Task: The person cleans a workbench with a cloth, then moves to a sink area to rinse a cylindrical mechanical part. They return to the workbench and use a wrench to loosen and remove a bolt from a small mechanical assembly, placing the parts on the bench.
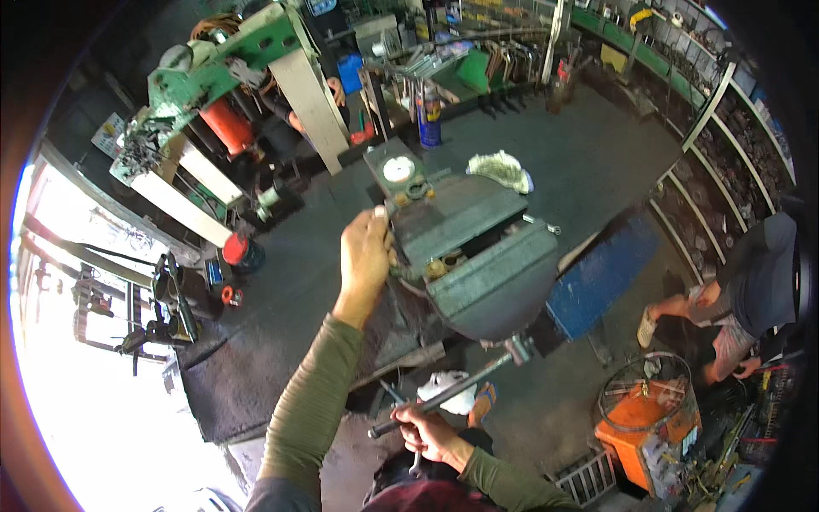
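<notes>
A large grey bench vise [478,230] stands in the middle, with a dark gap between its jaws. A brass-coloured piece [438,269] sits at the near end of that gap. At the vise's left side, my left hand [367,256] is closed with fingers curled; whatever they hold is hidden. Lower down, my right hand [428,433] grips the long vise handle [465,386], which slants up to the screw at the front. A wrench [415,465] pokes out below the same hand. Another small metal tool [553,227] lies at the jaws' right end.
Behind the vise are a crumpled rag [499,171] and a blue spray can [429,124]. A green press frame [226,72] with a red cylinder [226,128] stands far left. To the right are a blue panel [601,277], a person [755,273] and an orange machine [636,444].
</notes>
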